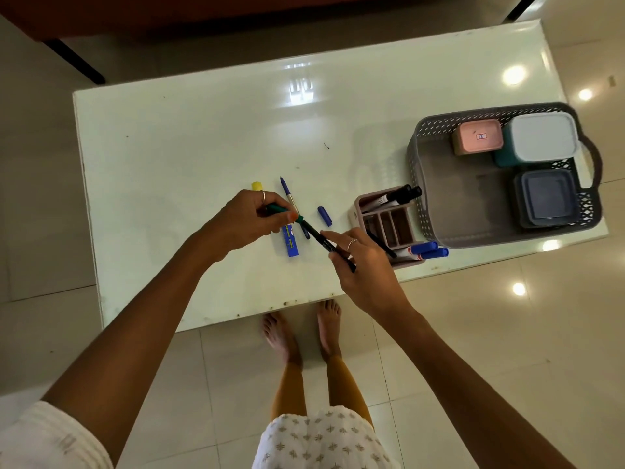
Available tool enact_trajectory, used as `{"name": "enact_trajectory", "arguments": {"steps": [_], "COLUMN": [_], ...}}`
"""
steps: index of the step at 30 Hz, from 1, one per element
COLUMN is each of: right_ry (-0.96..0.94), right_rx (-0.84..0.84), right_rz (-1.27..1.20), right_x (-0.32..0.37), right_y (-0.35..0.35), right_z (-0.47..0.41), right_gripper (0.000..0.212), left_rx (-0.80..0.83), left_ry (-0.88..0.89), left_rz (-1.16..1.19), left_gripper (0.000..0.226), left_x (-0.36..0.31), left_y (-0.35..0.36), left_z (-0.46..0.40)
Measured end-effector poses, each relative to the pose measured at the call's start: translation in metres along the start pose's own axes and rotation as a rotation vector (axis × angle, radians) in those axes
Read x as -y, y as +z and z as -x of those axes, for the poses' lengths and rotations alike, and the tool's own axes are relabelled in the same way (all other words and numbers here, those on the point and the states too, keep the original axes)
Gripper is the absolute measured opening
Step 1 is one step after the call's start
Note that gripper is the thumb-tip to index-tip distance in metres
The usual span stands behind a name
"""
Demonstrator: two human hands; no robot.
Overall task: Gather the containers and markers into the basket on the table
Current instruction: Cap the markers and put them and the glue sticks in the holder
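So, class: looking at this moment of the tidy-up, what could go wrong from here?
1. The left hand and right hand hold a green marker and a black pen tip to tip; ink could smear fingers or the table.
2. The loose blue cap may roll away or be forgotten.
3. The organizer lies tipped beside the basket; its markers stick out and could spill when lifted.
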State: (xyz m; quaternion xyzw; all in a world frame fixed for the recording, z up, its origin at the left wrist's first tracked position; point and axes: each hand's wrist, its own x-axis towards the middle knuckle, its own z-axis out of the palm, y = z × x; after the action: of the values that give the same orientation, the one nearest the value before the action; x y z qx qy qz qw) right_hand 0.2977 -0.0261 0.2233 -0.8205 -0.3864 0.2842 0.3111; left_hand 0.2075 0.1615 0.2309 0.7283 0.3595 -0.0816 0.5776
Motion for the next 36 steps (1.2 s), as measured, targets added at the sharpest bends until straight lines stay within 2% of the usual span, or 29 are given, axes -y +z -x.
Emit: {"name": "enact_trajectory", "arguments": {"steps": [4, 9, 11, 14, 16, 18, 27, 36], "right_ry": [0.026, 0.032, 0.058, 0.116, 0.161, 0.225, 0.423, 0.459], "right_rx": [-0.037, -0.020, -0.058, -0.097, -0.099, -0.105, -0.057, -0.074], "right_rz": [-0.022, -0.048, -0.055, -0.046, -0.053, -0.046, -0.012, -0.040], "right_x": [0.002, 0.008, 0.011, 0.017, 0.023, 0.029, 0.039, 0.038], "right_y": [-0.002, -0.002, -0.001, -0.002, 0.001, 0.002, 0.005, -0.007], "right_z": [0.004, 0.006, 0.005, 0.004, 0.005, 0.008, 0.020, 0.024], "right_gripper": [0.034, 0.033, 0.032, 0.030, 0.031, 0.030, 0.027, 0.025], "left_rx": [0.074, 0.246, 0.205, -0.007, -0.151, -0.215, -0.172, -0.101], "left_ry": [-0.031, -0.041, -0.053, -0.081, -0.050, -0.041, -0.096, -0.068], "left_rz": [-0.055, -0.276, -0.193, -0.035, -0.108, -0.160, -0.264, -0.258], "left_gripper": [0.003, 0.018, 0.027, 0.040, 0.041, 0.042, 0.039, 0.035], "left_x": [-0.007, -0.016, -0.017, -0.019, -0.020, -0.025, -0.024, -0.028], "left_y": [-0.001, 0.013, 0.024, 0.039, 0.048, 0.056, 0.070, 0.083], "left_z": [-0.001, -0.004, -0.004, -0.007, -0.008, -0.007, -0.007, -0.008]}}
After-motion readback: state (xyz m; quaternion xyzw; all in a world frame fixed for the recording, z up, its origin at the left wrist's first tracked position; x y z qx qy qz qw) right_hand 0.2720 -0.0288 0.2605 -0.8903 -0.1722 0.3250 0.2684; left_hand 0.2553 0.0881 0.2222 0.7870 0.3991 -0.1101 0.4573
